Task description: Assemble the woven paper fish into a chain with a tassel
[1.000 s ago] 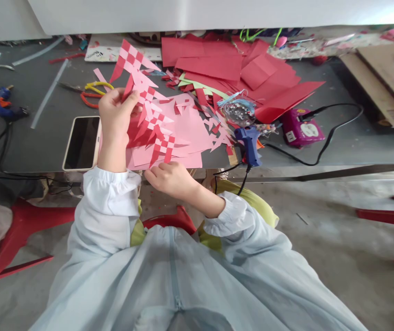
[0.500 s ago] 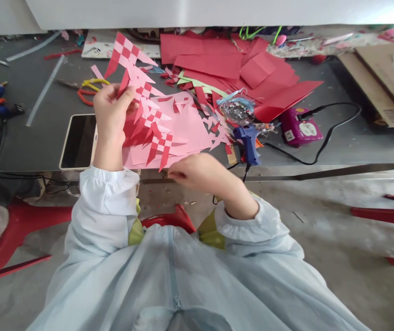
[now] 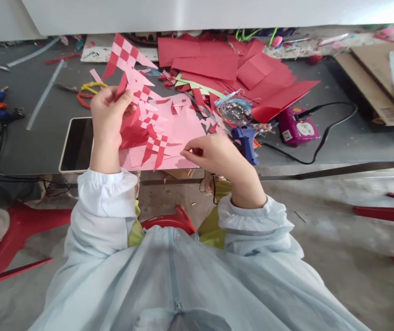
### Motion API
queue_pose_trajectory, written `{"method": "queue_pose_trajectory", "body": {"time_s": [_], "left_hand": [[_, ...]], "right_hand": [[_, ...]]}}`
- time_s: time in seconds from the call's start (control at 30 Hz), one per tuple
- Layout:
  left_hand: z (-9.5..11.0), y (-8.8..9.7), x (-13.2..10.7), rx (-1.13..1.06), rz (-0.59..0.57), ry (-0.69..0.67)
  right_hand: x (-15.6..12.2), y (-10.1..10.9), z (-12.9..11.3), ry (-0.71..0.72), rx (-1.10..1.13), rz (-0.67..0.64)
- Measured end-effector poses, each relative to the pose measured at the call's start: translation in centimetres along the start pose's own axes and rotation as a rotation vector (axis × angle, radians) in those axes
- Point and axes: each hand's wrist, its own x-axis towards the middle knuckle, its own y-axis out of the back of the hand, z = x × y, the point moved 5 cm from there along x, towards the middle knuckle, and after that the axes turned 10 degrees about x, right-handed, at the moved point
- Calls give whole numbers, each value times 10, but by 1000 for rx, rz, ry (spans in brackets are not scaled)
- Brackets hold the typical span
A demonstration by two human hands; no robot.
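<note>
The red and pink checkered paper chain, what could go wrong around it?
The red and pink checkered paper chain might bend, since only the left hand seems to grip it. The pale-rimmed black phone could get nudged off, lying near the front edge of the grey table. The blue plastic glue gun might burn the nearby right hand; whether it's hot doesn't show.
</note>
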Motion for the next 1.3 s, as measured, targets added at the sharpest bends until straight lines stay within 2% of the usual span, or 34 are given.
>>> {"method": "queue_pose_trajectory", "body": {"time_s": [0.13, 0.33, 0.53, 0.83, 1.07, 1.2, 1.3], "left_hand": [[9, -1, -6, 51, 4, 9], [18, -5, -14, 30, -23, -37], [30, -15, -34, 114, -89, -146], [43, -33, -48, 160, -99, -292], [48, -40, -57, 241, -142, -377], [49, -43, -62, 403, -257, -538], [53, -46, -69, 597, -286, -688]], "right_hand": [[8, 3, -3, 18, 117, 146], [23, -6, -16, 62, 220, 228], [30, -14, -27, 156, 401, 277], [28, -19, -31, 310, 515, 385], [29, -22, -24, 353, 603, 485], [31, -20, -16, 309, 713, 522], [32, -16, -10, 263, 843, 546]]}}
